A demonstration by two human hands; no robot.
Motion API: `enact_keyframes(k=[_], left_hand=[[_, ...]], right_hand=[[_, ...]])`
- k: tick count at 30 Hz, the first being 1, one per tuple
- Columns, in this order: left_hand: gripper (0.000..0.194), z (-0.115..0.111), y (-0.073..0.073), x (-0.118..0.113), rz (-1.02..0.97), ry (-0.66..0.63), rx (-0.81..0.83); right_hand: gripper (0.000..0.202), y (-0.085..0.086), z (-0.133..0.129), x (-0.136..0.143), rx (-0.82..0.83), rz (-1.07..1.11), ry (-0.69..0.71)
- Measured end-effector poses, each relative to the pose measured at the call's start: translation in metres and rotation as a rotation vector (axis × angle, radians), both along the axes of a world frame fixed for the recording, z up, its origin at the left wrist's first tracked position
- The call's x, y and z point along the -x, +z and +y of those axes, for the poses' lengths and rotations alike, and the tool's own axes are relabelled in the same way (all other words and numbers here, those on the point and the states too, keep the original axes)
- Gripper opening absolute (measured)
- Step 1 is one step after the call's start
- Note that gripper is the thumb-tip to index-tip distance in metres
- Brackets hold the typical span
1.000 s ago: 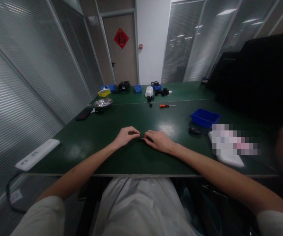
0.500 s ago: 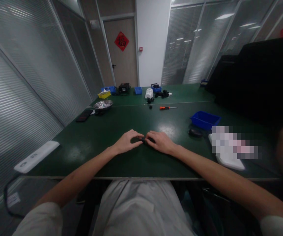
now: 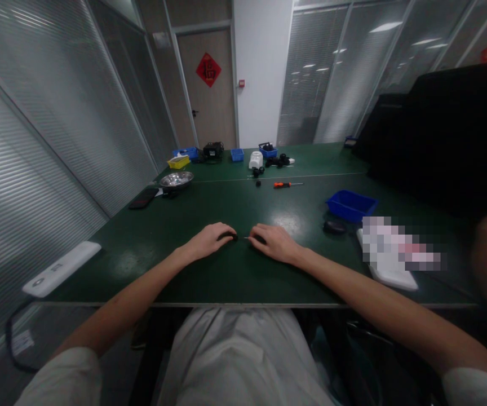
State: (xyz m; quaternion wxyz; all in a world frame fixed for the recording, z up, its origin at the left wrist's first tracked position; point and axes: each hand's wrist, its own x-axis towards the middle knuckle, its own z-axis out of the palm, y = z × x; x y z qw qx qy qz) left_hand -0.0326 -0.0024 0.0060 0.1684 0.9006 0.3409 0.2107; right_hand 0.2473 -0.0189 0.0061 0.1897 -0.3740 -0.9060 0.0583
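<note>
My left hand [image 3: 210,239] rests low over the green table [image 3: 154,282], fingers curled round a small black part [image 3: 234,237] whose tip shows at the fingertips. Facing it, my right hand [image 3: 276,242] pinches a thin, pale, pin-like piece [image 3: 246,237] that points left. A short gap separates the two pieces. Both are too small for me to tell their kind. Beyond my hands lies an orange-and-black screwdriver [image 3: 283,185], and nearer than it is no other tool. A small round black piece [image 3: 258,184] sits left of the screwdriver.
To the right are a blue tray [image 3: 351,207], a black computer mouse [image 3: 335,227] and a white slab [image 3: 391,275], partly blurred out. A metal bowl [image 3: 176,180] and phone [image 3: 144,198] lie left; a white power strip [image 3: 62,269] is at the left edge.
My hands were together at a small dark piece. Now my left hand has drawn away leftward with the black part, and the pale pin shows at my right fingertips.
</note>
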Motion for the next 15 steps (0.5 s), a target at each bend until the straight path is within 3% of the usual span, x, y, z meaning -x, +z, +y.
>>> enact_keyframes(k=[3,5,10,13,15], left_hand=[[0.029,0.009,0.004,0.025,0.015,0.068,0.035],[0.031,0.02,0.009,0.056,0.027,0.186,0.055],[0.034,0.048,0.016,0.167,0.161,0.634,-0.038],[0.03,0.051,0.014,0.23,0.266,0.834,-0.125],[0.031,0.049,0.011,0.26,0.31,0.939,-0.118]], right_hand=[[0.023,0.002,-0.001,0.0,0.016,0.005,0.006],[0.023,0.002,-0.001,0.0,0.02,0.008,0.009],[0.024,-0.002,0.002,-0.001,0.009,0.009,0.017],[0.023,-0.002,0.002,-0.001,0.007,0.001,0.01],[0.024,-0.001,0.002,0.0,0.012,0.001,0.009]])
